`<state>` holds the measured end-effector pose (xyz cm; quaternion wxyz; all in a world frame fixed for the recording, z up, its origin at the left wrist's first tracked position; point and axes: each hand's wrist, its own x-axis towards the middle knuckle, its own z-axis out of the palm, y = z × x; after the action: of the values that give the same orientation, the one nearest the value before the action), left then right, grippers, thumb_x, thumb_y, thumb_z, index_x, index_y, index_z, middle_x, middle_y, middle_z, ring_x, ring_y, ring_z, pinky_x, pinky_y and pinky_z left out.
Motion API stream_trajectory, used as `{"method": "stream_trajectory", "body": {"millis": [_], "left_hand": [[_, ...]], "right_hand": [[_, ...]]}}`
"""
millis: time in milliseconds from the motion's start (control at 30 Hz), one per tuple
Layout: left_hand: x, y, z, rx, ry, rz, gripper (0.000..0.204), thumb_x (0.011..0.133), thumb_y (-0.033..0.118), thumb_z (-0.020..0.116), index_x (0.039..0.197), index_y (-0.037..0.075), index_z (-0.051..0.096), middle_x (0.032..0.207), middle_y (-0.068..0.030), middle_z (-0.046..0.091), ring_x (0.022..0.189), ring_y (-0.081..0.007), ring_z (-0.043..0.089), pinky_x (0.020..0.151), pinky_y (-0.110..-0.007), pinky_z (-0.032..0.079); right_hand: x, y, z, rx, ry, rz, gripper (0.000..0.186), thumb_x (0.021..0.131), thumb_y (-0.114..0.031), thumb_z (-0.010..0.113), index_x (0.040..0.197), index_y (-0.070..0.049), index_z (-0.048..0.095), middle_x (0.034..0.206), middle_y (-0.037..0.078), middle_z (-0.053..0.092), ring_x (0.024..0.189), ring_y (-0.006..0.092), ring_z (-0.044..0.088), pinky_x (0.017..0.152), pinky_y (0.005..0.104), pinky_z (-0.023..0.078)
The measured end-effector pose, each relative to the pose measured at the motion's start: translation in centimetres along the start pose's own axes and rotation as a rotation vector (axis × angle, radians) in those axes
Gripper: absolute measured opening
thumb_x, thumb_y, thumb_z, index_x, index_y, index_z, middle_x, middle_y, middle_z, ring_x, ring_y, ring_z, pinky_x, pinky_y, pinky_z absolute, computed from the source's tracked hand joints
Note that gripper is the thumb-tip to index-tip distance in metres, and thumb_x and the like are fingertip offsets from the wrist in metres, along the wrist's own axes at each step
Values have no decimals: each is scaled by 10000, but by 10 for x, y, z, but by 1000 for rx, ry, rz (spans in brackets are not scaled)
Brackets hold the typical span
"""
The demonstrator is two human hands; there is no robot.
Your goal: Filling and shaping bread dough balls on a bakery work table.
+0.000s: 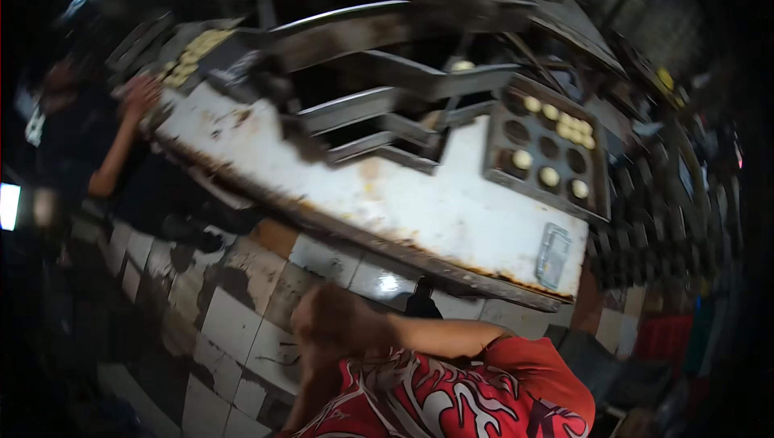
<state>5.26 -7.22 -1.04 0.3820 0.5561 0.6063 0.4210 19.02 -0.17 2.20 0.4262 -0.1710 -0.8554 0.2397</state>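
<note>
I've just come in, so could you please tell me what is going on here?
The person's two bare hands are close together before a red patterned shirt, too blurred to tell if they hold anything. On the stained white tabletop, a dark metal tray holds round, pale, dough-like balls, with some hollows unfilled. At left, a co-worker's bare hand is near more pale pieces.
</note>
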Motion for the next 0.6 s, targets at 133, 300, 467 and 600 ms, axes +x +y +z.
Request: {"method": "stream_trajectory", "body": {"millis": [133, 300, 467, 600], "left_hand": [[-6, 7, -29, -773, -2, -349, 533, 931, 364, 425, 1239, -70, 401, 1185, -194, 535, 1086, -286, 536, 954, -376, 418], [10, -50, -59, -1482, 9, -681, 494, 949, 343, 449, 1186, -91, 443, 1201, -197, 533, 1122, -283, 525, 966, -393, 421], [80, -46, -56, -992, -74, -495, 298, 839, -21, 571, 1129, -7, 504, 1027, -86, 605, 926, -157, 593, 810, -261, 475], [152, -36, -88, -949, -93, -542, 343, 802, -7, 611, 1125, -12, 499, 988, -80, 609, 865, -142, 596, 750, -242, 486]], "right_hand": [[54, 67, 64, 733, 416, 879, 299, 926, -289, 504, 888, -4, 585, 823, 87, 611, 790, 148, 570, 719, 281, 468], [55, 86, 81, 242, 216, 950, 212, 899, -178, 543, 835, 18, 593, 722, 90, 610, 702, 144, 582, 659, 280, 459], [162, 169, 96, -273, 258, 507, 186, 868, -114, 501, 958, 36, 564, 928, 219, 563, 899, 342, 548, 785, 419, 439], [218, 298, 94, -690, 347, 577, 231, 869, -126, 468, 981, 53, 563, 1056, 244, 535, 962, 376, 520, 810, 457, 442]]}}
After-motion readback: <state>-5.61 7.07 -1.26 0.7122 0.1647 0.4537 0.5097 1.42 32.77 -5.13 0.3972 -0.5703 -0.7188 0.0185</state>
